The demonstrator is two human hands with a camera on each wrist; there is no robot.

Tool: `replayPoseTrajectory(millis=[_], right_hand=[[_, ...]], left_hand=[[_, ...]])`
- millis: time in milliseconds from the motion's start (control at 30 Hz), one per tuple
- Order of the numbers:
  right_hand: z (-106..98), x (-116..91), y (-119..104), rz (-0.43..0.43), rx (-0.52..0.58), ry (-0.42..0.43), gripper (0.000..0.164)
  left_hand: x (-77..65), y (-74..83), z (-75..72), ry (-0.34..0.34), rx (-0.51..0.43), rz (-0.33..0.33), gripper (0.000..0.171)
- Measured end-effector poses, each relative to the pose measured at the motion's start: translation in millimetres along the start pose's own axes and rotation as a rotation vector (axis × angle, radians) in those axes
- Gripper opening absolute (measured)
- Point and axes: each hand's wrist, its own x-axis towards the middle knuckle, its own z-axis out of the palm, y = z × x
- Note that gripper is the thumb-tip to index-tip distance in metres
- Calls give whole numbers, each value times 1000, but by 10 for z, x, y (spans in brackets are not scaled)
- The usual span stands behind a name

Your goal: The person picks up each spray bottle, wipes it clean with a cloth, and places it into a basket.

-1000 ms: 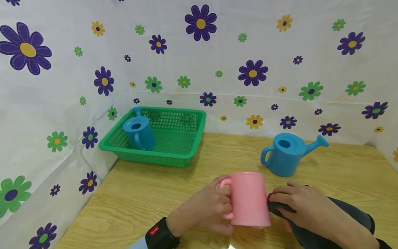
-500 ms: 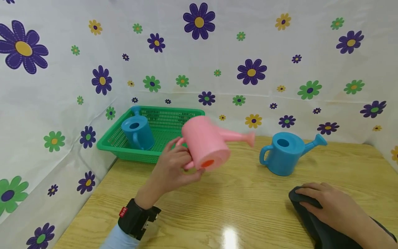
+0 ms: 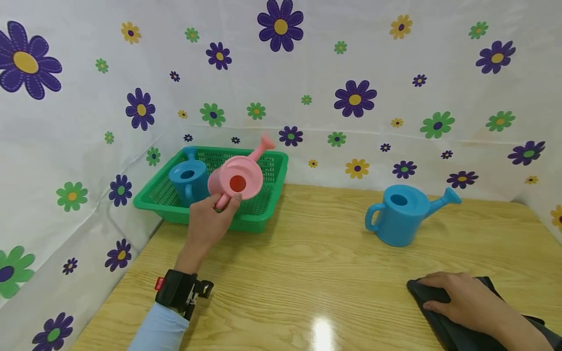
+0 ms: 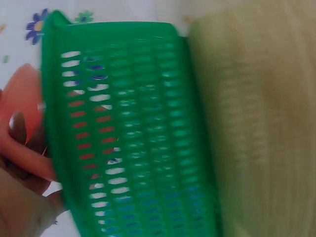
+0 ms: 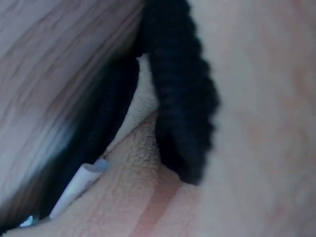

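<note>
A pink watering can (image 3: 251,171) hangs tilted over the green basket (image 3: 275,192), with its orange-red opening facing me and its spout pointing up and right. My left hand (image 3: 206,222) grips it by the handle. In the left wrist view the can's handle (image 4: 29,160) lies in my fingers, beyond the basket's wall (image 4: 54,123). A blue watering can (image 3: 189,175) stands inside the basket at its left end. At the lower right, my right hand (image 3: 461,297) holds a dark grey cloth (image 3: 432,292) on the table. The right wrist view shows only blurred skin and dark fabric.
Another blue watering can (image 3: 399,219) stands upright on the wooden table (image 3: 307,273), right of centre, its spout to the right. A white flowered sheet (image 3: 246,29) hangs behind the table and along its left side.
My left hand has carried the pink watering can from the table's front up and left to over the basket, turning it. My right hand has moved away from it to the right with the cloth.
</note>
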Motion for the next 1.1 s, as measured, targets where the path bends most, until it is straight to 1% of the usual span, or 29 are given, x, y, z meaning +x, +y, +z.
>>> replayPoseTrajectory(millis=[67,167,333,433,633,700,800,933,1033,1100], right_hand=[[7,-11,0,2,0,8,50],[17,-16,-2,3,-2,18,50],[17,-10,-5,15,-12,19,50],[17,7,-10,17,-11,19,50],[40,5,-5,29,2,4,52],[55,-1,-2,30,1,0,53],[70,-5,-9,34,-5,5,53],[69,-1,-25,41,-24,14,52],[67,2,-34,44,-37,14,52],[63,4,-37,50,-42,7,52]], left_hand=[[17,-36,40,-22,37,-36,48],[64,-77,84,-32,85,-41,49],[138,-123,132,-40,124,-46,49],[185,-160,130,-51,153,-59,49],[255,-190,121,-153,233,-104,54],[267,-193,123,-171,239,-121,51],[279,-187,118,-168,222,-158,45],[282,-175,121,-159,215,-202,46],[281,-170,132,-165,239,-221,46],[285,-165,139,-178,261,-225,50]])
